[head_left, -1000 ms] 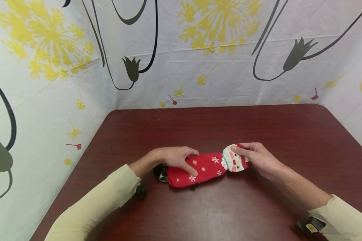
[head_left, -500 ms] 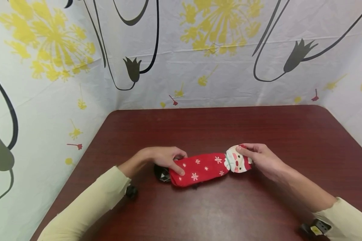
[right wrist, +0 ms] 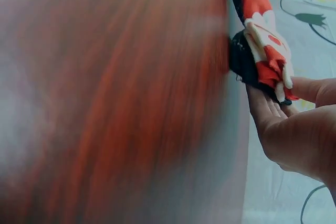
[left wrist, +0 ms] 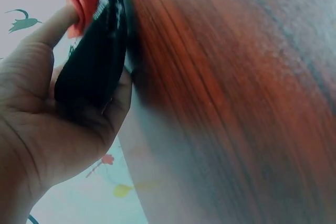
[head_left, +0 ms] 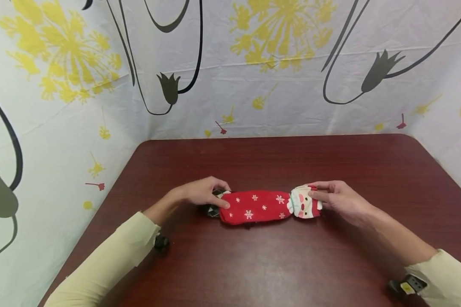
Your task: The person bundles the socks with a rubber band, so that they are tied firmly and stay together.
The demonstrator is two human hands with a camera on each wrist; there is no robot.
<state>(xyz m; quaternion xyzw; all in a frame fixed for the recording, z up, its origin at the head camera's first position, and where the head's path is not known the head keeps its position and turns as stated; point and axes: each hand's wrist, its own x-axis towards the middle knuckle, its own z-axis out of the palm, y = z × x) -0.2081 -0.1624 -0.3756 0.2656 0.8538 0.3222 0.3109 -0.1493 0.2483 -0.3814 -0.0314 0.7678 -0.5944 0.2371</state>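
Note:
A red Santa bottle bag [head_left: 259, 207] with white snowflakes lies across the table. A thin teal cord gathers its neck below the Santa face [head_left: 302, 204]. My left hand [head_left: 199, 192] grips the left end, thumb on top. Dark checked cloth [head_left: 213, 210] pokes out there; in the left wrist view the dark cloth [left wrist: 89, 69] sits between thumb and fingers. At the right end, my right hand [head_left: 339, 200] pinches the Santa head's edge, with fingers underneath. From the right wrist, dark cloth [right wrist: 242, 59] shows beneath the red fabric. What is inside the bag is hidden.
The brown wooden table [head_left: 269, 264] ends at the back against a white curtain [head_left: 223, 81] printed with flowers. More of this curtain stands at the left and right sides. Small dark devices [head_left: 409, 286] sit by both cuffs.
My left hand has slid left along the bag to its dark checked end. The bag now lies straighter, its left end moved slightly back. My right hand keeps hold of the Santa head, slightly farther right.

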